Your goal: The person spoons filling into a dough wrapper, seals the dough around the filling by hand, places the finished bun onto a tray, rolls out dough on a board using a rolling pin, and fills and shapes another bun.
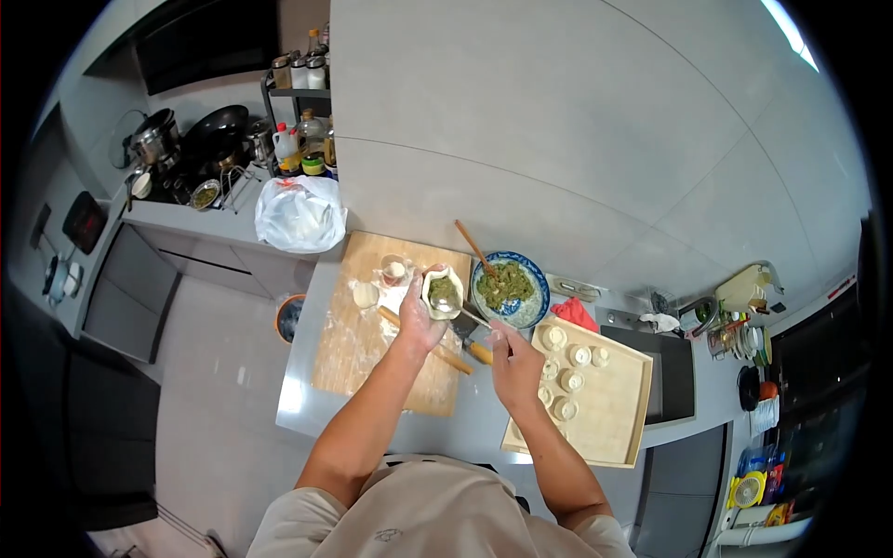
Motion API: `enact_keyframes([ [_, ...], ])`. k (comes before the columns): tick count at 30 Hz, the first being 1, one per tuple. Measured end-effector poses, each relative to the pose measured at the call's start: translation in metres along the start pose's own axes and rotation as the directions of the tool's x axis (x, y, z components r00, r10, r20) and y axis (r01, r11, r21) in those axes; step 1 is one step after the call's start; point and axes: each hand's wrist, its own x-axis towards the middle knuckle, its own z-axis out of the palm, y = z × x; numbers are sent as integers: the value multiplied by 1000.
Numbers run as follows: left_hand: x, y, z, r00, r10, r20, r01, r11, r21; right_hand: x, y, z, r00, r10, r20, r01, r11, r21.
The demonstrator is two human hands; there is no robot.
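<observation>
Spoon (473, 316) right on the green filling (441, 287)
Left hand (423, 322) cupping the dough wrapper (456, 283), right hand (515, 361) gripping that spoon pretty snugly.

Dough wrapper (456, 283) cream; filling (441, 291) green; bowl (540, 307) blue-and-white patterned; cutting board (339, 363) tan; cloth (574, 314) red; bag (299, 216) white

Seen from its bare strip in the middle, the grey counter (474, 395) carries a board (337, 363) at ten o'clock, a tray (609, 405) at three, and a bowl (542, 277) at about half past twelve, just beside the board's far corner. A red cloth (575, 314) lies at two o'clock, near the bowl and the tray. Farther out, towards half past ten, a white bag (299, 216) sits beyond the board.
</observation>
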Motion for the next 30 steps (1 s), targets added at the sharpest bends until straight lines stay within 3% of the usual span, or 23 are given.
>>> enact_keyframes([
  [1,-3,-1,3,1000,15,-3,-15,1000,0,-2,0,-2,1000,2,-5,-2,1000,0],
  [3,-5,-2,3,1000,21,6,-21,1000,9,-3,-2,-8,976,216,-6,-213,968,129],
  [6,-4,-8,-5,997,-17,69,19,1000,-16,-2,7,-9,983,182,32,-185,978,92],
  [7,-2,-10,-5,999,-43,12,43,999,-15,-2,9,-11,982,186,28,-188,978,91],
  [12,6,-28,-21,996,-77,47,79,997,-28,-7,27,-16,986,167,-7,-167,986,28],
  [19,21,-59,-31,988,-117,-105,114,993,-38,-12,72,-30,940,333,-78,-322,938,128],
  [21,31,-65,-38,987,-144,-65,143,989,-23,-12,86,-32,986,160,-45,-160,987,-10],
  [22,36,-68,-42,986,-153,-72,152,988,-19,-10,90,-34,984,172,-47,-172,985,-9],
  [24,45,-73,-48,967,-252,-42,250,967,-47,0,98,-37,999,-46,4,46,996,-77],
  [27,58,-72,-48,922,-379,-80,376,925,-48,20,108,-41,988,-141,63,151,971,-186],
  [30,67,-69,-44,907,-416,-66,419,906,48,36,119,-44,978,-205,36,208,966,-153],
])
